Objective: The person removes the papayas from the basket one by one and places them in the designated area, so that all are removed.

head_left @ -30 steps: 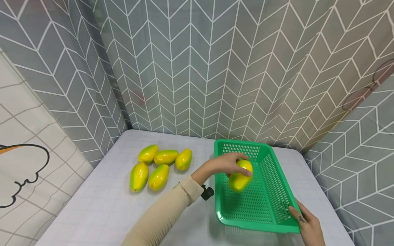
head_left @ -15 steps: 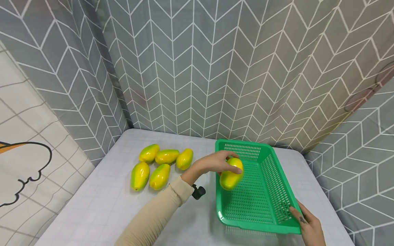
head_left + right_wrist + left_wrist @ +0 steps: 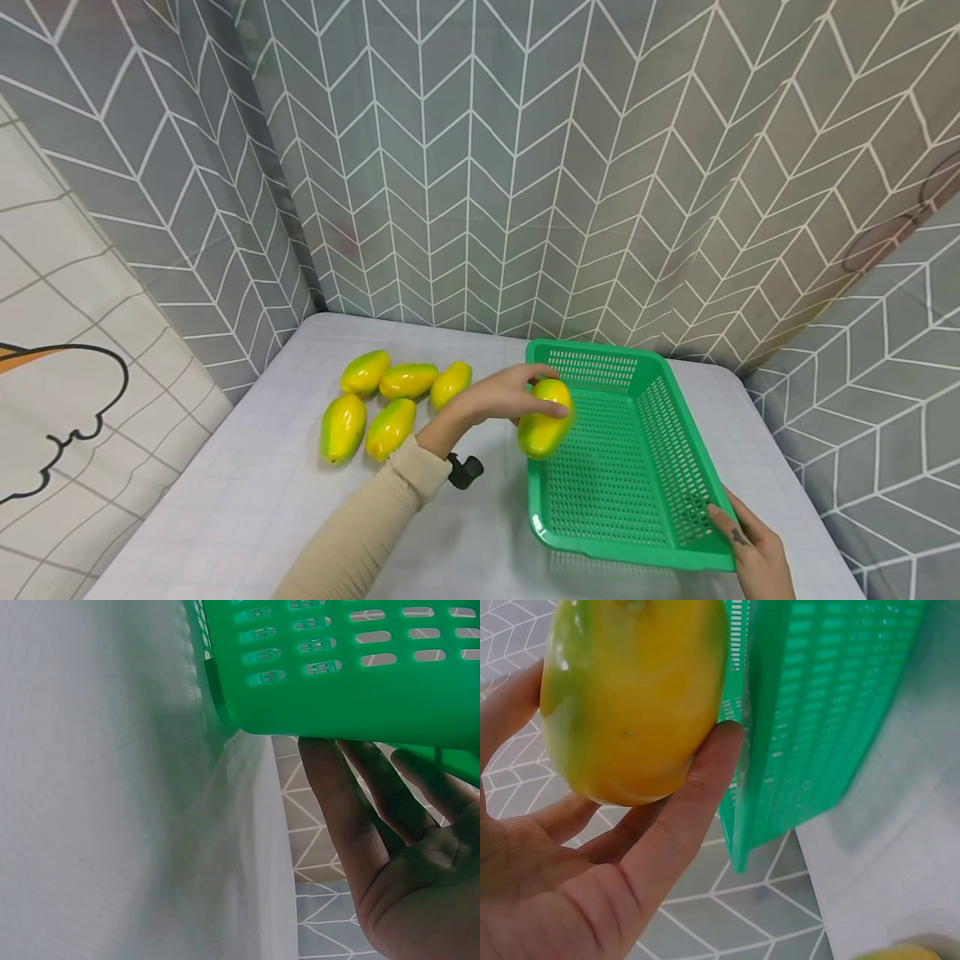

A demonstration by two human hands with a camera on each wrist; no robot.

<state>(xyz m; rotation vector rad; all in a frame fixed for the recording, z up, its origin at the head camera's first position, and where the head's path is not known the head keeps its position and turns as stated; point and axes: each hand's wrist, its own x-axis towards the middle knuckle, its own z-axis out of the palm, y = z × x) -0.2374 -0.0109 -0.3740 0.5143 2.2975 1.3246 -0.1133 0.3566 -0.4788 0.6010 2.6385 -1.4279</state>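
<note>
My left hand holds a yellow-green papaya above the left rim of a green plastic basket. In the left wrist view, the thumb and fingers curve round the papaya, with the basket's perforated side just beyond. At the basket's near right corner, my right hand grips the rim, thumb on top. The right wrist view shows that hand's fingers against the basket's underside edge. On the table's left part lie several more papayas.
The table has a white cloth over it. Grey chevron curtains hang behind it and at the sides. A black wrist device shows at the left sleeve.
My left hand has moved left with the papaya, from over the middle of the basket to its left rim. The right hand keeps its grip on the corner.
</note>
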